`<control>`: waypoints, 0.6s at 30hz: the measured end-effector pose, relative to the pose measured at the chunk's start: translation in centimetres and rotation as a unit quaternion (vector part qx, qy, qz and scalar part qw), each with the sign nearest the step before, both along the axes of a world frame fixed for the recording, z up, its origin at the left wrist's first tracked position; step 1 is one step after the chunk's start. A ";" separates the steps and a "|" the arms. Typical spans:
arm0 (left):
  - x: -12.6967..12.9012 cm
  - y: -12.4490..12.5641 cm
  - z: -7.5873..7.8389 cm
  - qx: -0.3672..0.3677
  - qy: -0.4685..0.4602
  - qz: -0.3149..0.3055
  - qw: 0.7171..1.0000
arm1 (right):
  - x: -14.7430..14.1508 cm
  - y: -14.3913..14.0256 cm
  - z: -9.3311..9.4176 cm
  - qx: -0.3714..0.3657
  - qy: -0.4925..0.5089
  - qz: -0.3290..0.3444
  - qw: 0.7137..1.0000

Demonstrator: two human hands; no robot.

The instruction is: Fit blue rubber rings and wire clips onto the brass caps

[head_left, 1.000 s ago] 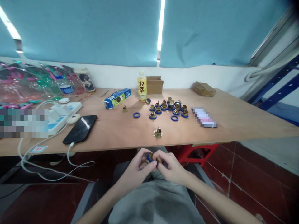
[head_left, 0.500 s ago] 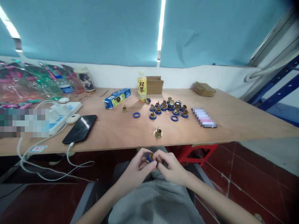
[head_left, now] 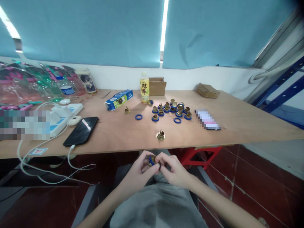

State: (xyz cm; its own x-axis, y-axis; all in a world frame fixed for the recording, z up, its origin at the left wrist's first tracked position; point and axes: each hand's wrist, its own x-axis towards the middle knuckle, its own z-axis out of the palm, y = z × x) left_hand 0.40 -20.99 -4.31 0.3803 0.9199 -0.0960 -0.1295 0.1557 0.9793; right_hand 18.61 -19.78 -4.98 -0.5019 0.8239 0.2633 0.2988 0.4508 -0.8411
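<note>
Over my lap, just below the table's front edge, both hands hold one brass fitting with a blue ring (head_left: 152,160). My left hand (head_left: 142,169) curls its thumb and fingers around the ring from the left. From the right, the fingertips of my right hand (head_left: 171,167) pinch the brass part; they partly hide it. On the table ahead lies a brass fitting (head_left: 160,135) with an upright flap and no blue ring. Farther back, several brass fittings with blue rings (head_left: 173,108) form a cluster. Two loose blue rings lie flat, a left ring (head_left: 138,117) and a right ring (head_left: 177,120).
Another bare brass fitting (head_left: 127,110) lies near a blue carton (head_left: 119,99). A yellow drink bottle (head_left: 144,88) stands before a cardboard box (head_left: 157,86). A black phone (head_left: 81,131), a power strip (head_left: 66,118) and cables lie left; a second phone (head_left: 207,119) lies right.
</note>
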 end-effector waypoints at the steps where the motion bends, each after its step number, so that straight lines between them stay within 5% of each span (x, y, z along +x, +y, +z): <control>1: 0.0 0.0 0.0 0.003 0.000 -0.001 1.000 | 0.0 0.0 0.0 0.002 0.000 0.000 1.000; 18: -0.2 -0.1 0.1 0.002 0.031 -0.011 0.999 | 0.0 0.0 -0.1 0.008 0.002 -0.002 1.000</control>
State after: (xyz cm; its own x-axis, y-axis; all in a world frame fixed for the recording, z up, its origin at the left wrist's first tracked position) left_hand 0.16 -21.05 -4.19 0.3938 0.9117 -0.1174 -0.0644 0.1548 0.9858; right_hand 18.65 -19.74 -5.12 -0.4967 0.8219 0.2788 0.2976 0.4631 -0.8349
